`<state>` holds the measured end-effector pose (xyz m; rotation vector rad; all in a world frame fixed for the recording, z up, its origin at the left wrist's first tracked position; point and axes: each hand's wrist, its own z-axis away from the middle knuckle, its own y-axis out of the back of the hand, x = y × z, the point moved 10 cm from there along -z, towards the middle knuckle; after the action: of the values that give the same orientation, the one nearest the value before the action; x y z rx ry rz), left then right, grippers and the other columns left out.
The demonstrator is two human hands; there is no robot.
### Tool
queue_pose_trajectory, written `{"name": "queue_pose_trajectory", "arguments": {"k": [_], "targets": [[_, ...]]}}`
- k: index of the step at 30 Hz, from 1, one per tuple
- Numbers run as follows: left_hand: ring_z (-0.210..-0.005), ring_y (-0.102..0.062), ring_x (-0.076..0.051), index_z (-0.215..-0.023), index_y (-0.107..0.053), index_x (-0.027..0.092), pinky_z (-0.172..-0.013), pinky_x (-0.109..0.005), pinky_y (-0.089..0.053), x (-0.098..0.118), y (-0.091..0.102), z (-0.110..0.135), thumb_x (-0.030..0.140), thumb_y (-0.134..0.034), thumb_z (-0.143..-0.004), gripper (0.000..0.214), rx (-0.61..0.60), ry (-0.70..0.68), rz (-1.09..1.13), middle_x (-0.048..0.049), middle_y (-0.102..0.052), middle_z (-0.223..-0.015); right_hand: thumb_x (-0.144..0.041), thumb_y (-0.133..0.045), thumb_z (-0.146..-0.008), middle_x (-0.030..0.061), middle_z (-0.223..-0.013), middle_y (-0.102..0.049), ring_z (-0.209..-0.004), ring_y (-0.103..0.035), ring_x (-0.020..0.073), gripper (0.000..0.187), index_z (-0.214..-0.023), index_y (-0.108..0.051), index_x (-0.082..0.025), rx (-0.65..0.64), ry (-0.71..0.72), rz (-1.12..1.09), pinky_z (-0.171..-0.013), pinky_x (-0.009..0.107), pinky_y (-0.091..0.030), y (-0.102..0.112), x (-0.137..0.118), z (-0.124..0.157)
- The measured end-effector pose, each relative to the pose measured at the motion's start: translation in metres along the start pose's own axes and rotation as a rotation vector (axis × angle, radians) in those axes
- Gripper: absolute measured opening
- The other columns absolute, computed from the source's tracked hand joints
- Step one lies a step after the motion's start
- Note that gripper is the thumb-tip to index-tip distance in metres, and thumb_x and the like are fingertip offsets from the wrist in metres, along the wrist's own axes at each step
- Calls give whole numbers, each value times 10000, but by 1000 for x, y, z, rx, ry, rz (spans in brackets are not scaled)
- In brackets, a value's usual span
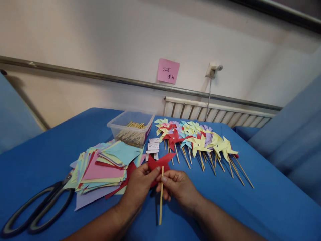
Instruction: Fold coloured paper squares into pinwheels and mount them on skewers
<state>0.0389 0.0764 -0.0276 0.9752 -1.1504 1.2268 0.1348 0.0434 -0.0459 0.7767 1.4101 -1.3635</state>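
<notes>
My left hand (139, 185) pinches a red paper pinwheel (157, 163) at its centre, fingers closed on the folded points. My right hand (175, 185) grips a thin wooden stick (161, 201) that stands upright behind the pinwheel, its lower end near the blue table (263, 207). Both hands meet just above the table's near middle.
A stack of coloured paper squares (102, 167) lies left of my hands, with large black scissors (37, 209) further left. A clear tub of sticks (131, 129) and small white boxes (153, 146) sit behind. Several finished pinwheels (198, 140) lie at the right. A pink note (168, 70) hangs on the wall.
</notes>
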Motion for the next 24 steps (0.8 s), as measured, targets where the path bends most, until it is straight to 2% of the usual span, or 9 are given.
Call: {"name": "queue_pose_trajectory", "arguments": {"k": [8,16,24], "targets": [[-487,-538,-116,-590,-607,153,-471,-210,-400,4,-4,3,375,-706,-611,244,-10,-2,9,20,-611,-508,-494,-677,-725,16,-622,-661,-385,-489,52,369,-769,-621,-132,-2,16,2,-402,181,-355,-1,2,-1],[-427,-487,-100,-559,-596,163,-418,-197,-355,11,1,6,350,-724,-589,229,54,-43,-18,42,-566,-444,-495,-698,-701,18,-633,-670,-384,-494,54,374,-760,-604,-137,44,5,-21,-403,183,-357,4,3,-1],[-412,-453,-78,-592,-581,166,-436,-184,-356,4,-3,3,357,-675,-666,225,9,-59,-79,64,-544,-453,-492,-700,-703,13,-621,-659,-385,-497,54,367,-714,-590,-141,45,15,-12,-400,182,-361,4,3,-2]]}}
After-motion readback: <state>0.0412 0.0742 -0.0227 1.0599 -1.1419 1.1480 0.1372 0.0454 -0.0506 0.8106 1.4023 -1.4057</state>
